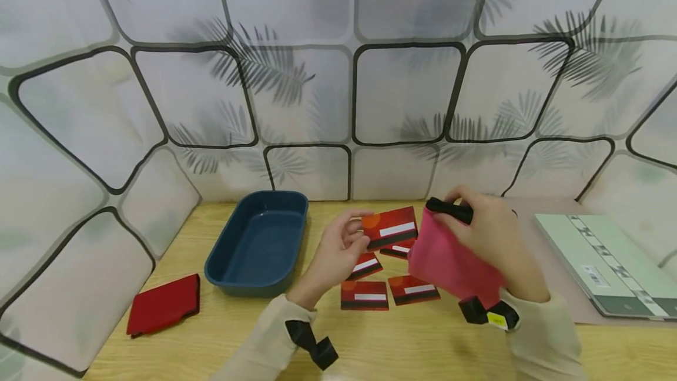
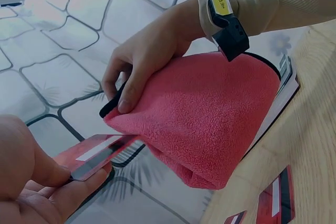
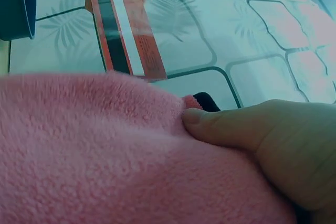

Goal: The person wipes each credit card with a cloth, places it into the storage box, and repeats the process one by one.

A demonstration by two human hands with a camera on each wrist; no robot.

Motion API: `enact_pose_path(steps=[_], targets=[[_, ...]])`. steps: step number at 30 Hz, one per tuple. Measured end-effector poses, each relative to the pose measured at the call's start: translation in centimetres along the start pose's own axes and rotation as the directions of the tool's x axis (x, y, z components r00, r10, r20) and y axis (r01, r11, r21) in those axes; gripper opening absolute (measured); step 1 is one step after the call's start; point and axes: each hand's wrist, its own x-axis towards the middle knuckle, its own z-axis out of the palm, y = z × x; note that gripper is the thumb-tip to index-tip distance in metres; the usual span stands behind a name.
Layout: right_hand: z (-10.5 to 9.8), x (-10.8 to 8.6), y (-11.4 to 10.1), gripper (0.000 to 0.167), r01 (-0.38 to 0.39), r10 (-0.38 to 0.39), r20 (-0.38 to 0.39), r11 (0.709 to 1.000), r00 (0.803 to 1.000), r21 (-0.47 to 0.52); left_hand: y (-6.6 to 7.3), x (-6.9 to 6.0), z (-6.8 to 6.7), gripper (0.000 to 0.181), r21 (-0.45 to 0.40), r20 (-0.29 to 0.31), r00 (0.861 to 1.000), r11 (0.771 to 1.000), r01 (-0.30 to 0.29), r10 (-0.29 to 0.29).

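Note:
My left hand [image 1: 337, 249] pinches a red card [image 1: 390, 223] with a white strip and a dark stripe between thumb and fingers, holding it up off the table. In my right hand [image 1: 489, 231] is a pink fleecy cloth [image 1: 449, 257] with a black edging, gripped near its edge and hanging down. The card's far end meets the cloth's edge in the left wrist view, where the cloth [image 2: 205, 114] hangs in folds. Several similar cards lie on the table below, among them one card [image 1: 365, 297] and another card [image 1: 414, 290] side by side.
A blue basin [image 1: 215, 272] stands left of my left hand. Farther left lies a flat red case or wallet [image 1: 164, 306]. To the right, a pale green notebook-like item [image 1: 608, 257] lies on a greyish mat [image 1: 555, 304]. A patterned curtain [image 1: 307, 93] closes the wooden table's back and sides.

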Motion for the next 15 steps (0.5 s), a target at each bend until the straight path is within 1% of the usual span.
enact_pose_path(steps=[4,6,9,11,13,15], targets=[[-0.22,-0.23,0.14,0.027,-0.024,0.024,0.002,1.0,1.0,0.006,0.06,-0.07,-0.05,0.042,-0.008,-0.031,0.999,1.0,0.028,-0.028],[-0.16,-0.25,0.2,0.027,-0.023,0.023,-0.008,1.0,1.0,0.007,0.15,-0.03,-0.16,0.04,0.002,-0.05,0.998,1.0,0.025,-0.025],[-0.17,-0.11,0.17,0.027,-0.018,0.018,-0.009,1.0,1.0,0.007,0.15,0.18,-0.35,0.035,0.013,-0.095,0.995,1.0,0.019,-0.018],[-0.2,0.04,0.12,0.027,-0.014,0.014,-0.005,1.0,1.0,0.013,0.07,0.37,-0.47,0.034,-0.015,-0.114,0.993,1.0,0.02,-0.021],[-0.25,0.17,0.03,0.026,-0.011,0.011,-0.003,1.0,1.0,0.022,-0.03,0.54,-0.6,0.033,-0.052,-0.119,0.992,0.998,0.021,-0.027],[-0.33,0.32,-0.11,0.026,-0.007,0.007,-0.016,0.999,1.0,0.036,0.0,0.66,-0.75,0.034,-0.071,-0.104,0.994,0.997,0.013,-0.021]])
